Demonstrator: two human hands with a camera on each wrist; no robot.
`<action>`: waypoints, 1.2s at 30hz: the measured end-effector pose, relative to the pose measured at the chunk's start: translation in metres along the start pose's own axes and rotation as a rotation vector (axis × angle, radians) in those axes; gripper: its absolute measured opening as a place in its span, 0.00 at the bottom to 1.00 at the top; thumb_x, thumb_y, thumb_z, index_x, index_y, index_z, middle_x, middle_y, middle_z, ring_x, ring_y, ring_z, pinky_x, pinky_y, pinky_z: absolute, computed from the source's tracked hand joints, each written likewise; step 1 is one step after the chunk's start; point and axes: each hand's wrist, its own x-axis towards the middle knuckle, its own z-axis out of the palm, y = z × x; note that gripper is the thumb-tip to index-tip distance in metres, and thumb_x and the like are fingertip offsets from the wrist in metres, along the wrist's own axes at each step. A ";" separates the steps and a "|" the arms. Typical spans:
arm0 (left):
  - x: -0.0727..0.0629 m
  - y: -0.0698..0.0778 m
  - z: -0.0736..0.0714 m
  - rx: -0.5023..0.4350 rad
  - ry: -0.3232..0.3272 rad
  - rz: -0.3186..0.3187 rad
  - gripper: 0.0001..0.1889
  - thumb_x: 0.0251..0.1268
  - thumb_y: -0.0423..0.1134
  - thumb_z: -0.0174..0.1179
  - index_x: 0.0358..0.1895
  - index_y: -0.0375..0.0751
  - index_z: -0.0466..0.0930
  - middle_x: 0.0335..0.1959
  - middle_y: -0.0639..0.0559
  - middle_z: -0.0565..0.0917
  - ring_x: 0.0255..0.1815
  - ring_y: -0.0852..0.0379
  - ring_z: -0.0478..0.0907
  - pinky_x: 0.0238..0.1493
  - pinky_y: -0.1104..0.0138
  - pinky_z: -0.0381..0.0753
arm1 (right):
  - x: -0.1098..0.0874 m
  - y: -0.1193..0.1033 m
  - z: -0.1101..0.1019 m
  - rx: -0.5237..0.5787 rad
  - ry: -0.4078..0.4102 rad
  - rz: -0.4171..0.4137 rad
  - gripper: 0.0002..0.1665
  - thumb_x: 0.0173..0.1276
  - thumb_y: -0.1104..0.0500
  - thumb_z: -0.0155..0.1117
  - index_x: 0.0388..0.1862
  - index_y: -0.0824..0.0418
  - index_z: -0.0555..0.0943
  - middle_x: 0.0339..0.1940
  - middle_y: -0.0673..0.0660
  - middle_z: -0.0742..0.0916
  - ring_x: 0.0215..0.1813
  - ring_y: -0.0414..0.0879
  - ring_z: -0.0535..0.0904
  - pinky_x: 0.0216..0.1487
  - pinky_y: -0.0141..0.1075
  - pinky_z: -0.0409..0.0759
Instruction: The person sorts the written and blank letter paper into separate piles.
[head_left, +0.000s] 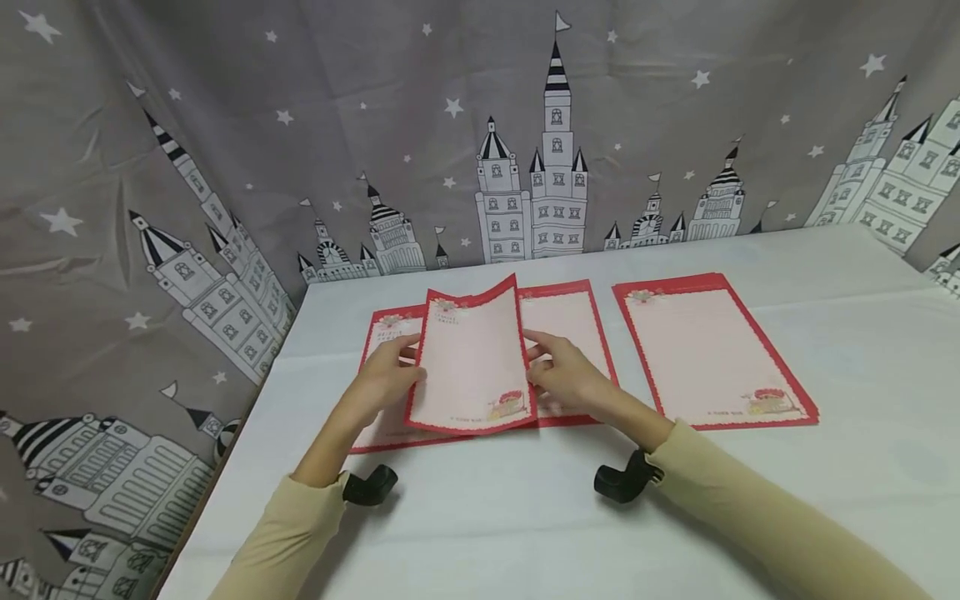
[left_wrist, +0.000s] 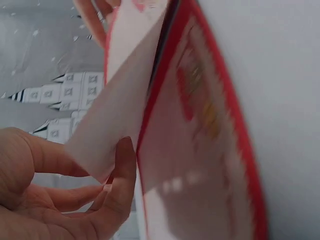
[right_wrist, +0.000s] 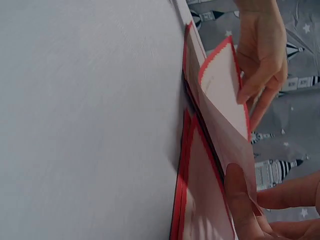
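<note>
My left hand (head_left: pixel 386 379) pinches the left edge of a red-bordered sheet of letter paper (head_left: pixel 468 358), and my right hand (head_left: pixel 567 371) pinches its right edge. The sheet is raised off the table and bows between the hands, its top edge curving. It bears a flower motif, a few printed lines at upper left and a small picture at lower right. Behind it lie two similar papers, partly hidden: a left paper (head_left: pixel 382 429) and a middle paper (head_left: pixel 573 325). In the right wrist view, thumb and fingers of the right hand (right_wrist: pixel 270 205) grip the sheet's edge.
A stack of matching red-bordered papers (head_left: pixel 708 354) lies to the right on the white-covered table (head_left: pixel 510 517). A grey curtain (head_left: pixel 360 108) with castles and stars hangs behind and to the left. Black wrist mounts (head_left: pixel 371 485) stick out from both sleeves.
</note>
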 end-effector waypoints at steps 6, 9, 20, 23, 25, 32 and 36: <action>-0.013 -0.003 -0.027 0.065 0.064 0.027 0.36 0.68 0.27 0.49 0.80 0.26 0.57 0.69 0.25 0.70 0.67 0.31 0.72 0.62 0.46 0.78 | 0.010 -0.014 0.027 0.038 -0.037 0.003 0.44 0.71 0.71 0.58 0.85 0.64 0.57 0.59 0.63 0.78 0.38 0.45 0.76 0.35 0.31 0.78; -0.018 -0.004 -0.037 0.117 0.094 0.033 0.35 0.68 0.27 0.47 0.79 0.23 0.56 0.68 0.23 0.70 0.66 0.30 0.73 0.61 0.45 0.79 | 0.016 -0.021 0.039 0.065 -0.065 -0.009 0.45 0.71 0.73 0.58 0.85 0.65 0.56 0.56 0.62 0.77 0.36 0.44 0.73 0.32 0.30 0.76; -0.020 -0.016 -0.054 0.174 0.116 0.016 0.33 0.68 0.26 0.45 0.77 0.19 0.57 0.66 0.21 0.71 0.61 0.30 0.75 0.57 0.45 0.80 | 0.030 -0.029 0.062 0.075 -0.087 -0.008 0.46 0.70 0.75 0.62 0.83 0.70 0.56 0.41 0.59 0.74 0.28 0.44 0.71 0.30 0.29 0.76; -0.017 -0.019 -0.053 0.173 0.112 0.002 0.33 0.67 0.25 0.45 0.76 0.19 0.58 0.66 0.21 0.72 0.60 0.31 0.75 0.57 0.47 0.79 | 0.031 -0.028 0.063 0.032 -0.074 -0.006 0.45 0.69 0.74 0.63 0.83 0.71 0.57 0.35 0.57 0.73 0.27 0.43 0.68 0.28 0.28 0.73; -0.015 -0.020 -0.052 0.172 0.110 -0.005 0.33 0.66 0.25 0.45 0.76 0.18 0.58 0.66 0.21 0.72 0.59 0.32 0.75 0.56 0.48 0.80 | 0.032 -0.029 0.064 0.004 -0.070 0.000 0.45 0.70 0.74 0.63 0.82 0.71 0.58 0.34 0.57 0.73 0.26 0.43 0.67 0.27 0.29 0.71; -0.009 -0.028 -0.046 0.198 0.071 -0.036 0.32 0.66 0.25 0.44 0.74 0.16 0.60 0.66 0.19 0.71 0.60 0.32 0.73 0.58 0.48 0.80 | 0.038 -0.031 0.064 -0.011 -0.117 0.081 0.20 0.71 0.72 0.64 0.59 0.74 0.74 0.36 0.61 0.77 0.27 0.47 0.80 0.29 0.31 0.74; -0.010 -0.034 -0.045 0.225 0.068 -0.062 0.31 0.66 0.25 0.44 0.73 0.14 0.59 0.68 0.18 0.70 0.63 0.31 0.72 0.62 0.45 0.77 | 0.038 -0.033 0.065 -0.047 -0.141 0.107 0.09 0.71 0.70 0.65 0.40 0.68 0.72 0.36 0.62 0.80 0.29 0.48 0.85 0.30 0.33 0.72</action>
